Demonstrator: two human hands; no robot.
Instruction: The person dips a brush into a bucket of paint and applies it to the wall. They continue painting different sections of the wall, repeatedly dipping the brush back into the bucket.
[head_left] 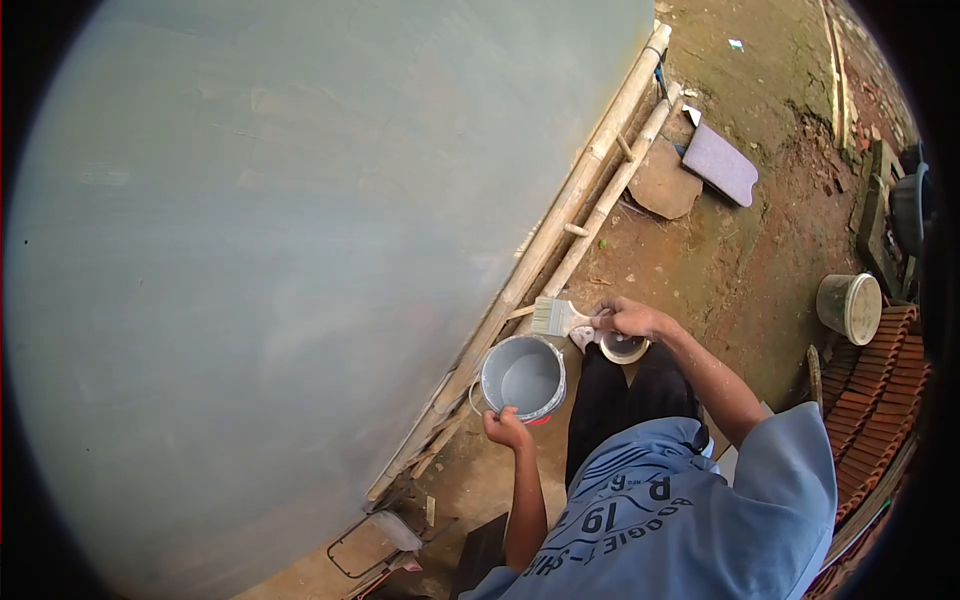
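Note:
My left hand (507,428) grips the near rim of a round bucket (523,378) with grey paint inside. To the right and a little above it, my right hand (632,318) is closed round the handle of a wide flat paintbrush (555,316). The pale bristles point left, above the bucket and apart from it. A large smooth grey-green wall (300,250) fills the left side of the view. The brush does not touch the wall.
A bamboo ladder (600,210) lies along the wall's edge. On the ground are a round container (625,347) by my legs, a purple mat (722,165), a flat brown slab (664,182), a white bucket (850,308) and stacked roof tiles (872,385).

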